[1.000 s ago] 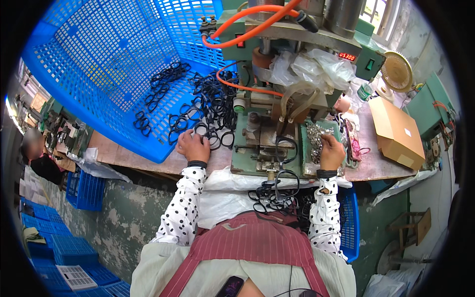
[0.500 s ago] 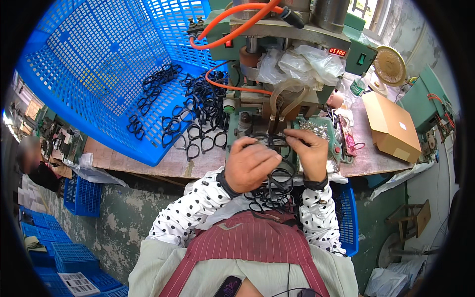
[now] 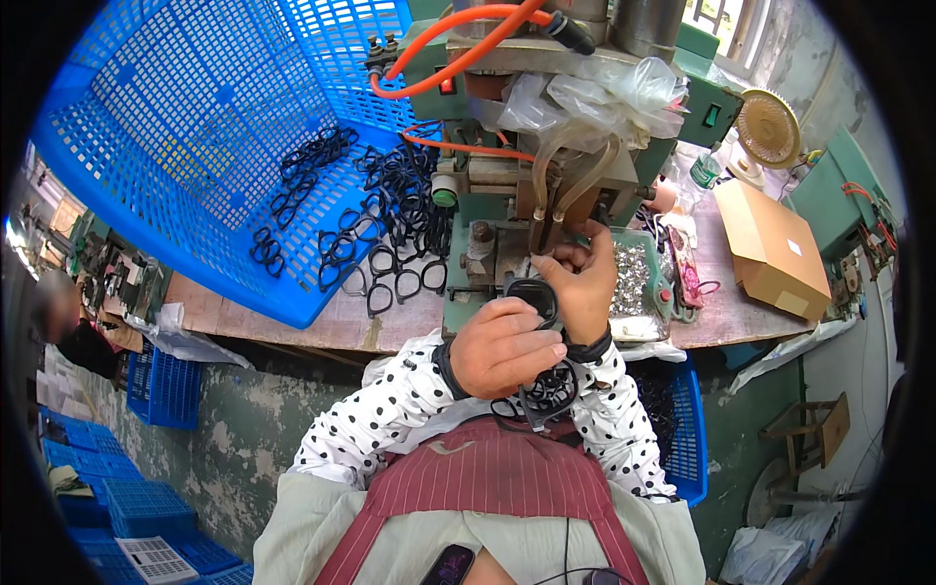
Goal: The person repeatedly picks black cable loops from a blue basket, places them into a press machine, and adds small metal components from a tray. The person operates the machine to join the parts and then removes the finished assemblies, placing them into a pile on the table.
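Working: a person in a dotted shirt and striped apron stood at a bench, both hands raised before a green press (image 3: 526, 185).
Left hand: the left hand (image 3: 502, 346) was curled in a loose fist around the lower edge of a black frame (image 3: 531, 292), knuckles toward the camera.
Right hand: the right hand (image 3: 583, 283) pinched the same frame from the far side, fingers reaching up toward the press's nozzle; the fingertips themselves were partly hidden.
Frame: it sat between the two hands, just below the press head, touching both.
Lap pile: more black frames (image 3: 546, 390) hung in a bunch under the left wrist, against the apron.
Crate: a big blue crate (image 3: 175, 127) leaned tilted on the bench to the left, with loose black frames (image 3: 390, 224) spilling from its mouth onto the wood.
Tray: a clear tray of small metal parts (image 3: 634, 278) lay just right of the right hand.
Other: a cardboard box (image 3: 770, 249) and a small fan (image 3: 767, 127) stood farther right; orange hoses (image 3: 468, 58) looped over the press.
Doing it well: seating the frame squarely probably called for a steady two-handed hold, fingertips kept clear of the press head, and the piece level before any pressing.
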